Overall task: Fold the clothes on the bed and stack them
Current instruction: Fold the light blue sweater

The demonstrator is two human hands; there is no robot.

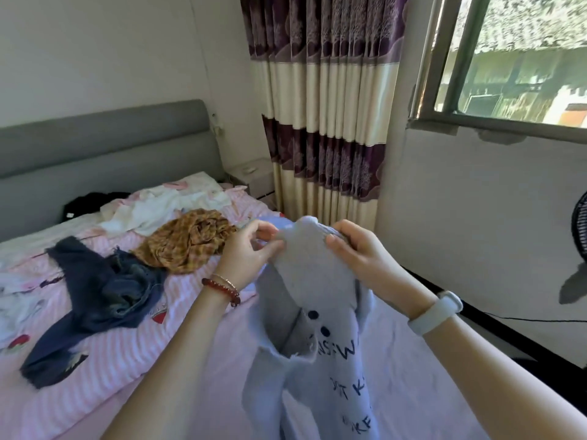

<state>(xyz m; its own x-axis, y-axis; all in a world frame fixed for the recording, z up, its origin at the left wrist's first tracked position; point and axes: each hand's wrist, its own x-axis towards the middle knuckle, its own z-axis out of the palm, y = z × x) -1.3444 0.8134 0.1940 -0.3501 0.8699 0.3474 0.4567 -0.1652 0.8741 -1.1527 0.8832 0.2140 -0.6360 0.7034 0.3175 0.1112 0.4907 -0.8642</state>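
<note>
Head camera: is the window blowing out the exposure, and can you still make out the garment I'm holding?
Head view: window bright, partly washed out, daylight soft on the bed; grey top clear in both hands, left, right, its lettering partly legible; wide-angle bends the frame edges.

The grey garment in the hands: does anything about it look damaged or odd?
Yes. The grey knit garment, pinched at its top by the left hand and right hand, has a frayed, ragged edge low on its left side. Otherwise it hangs normally.
</note>
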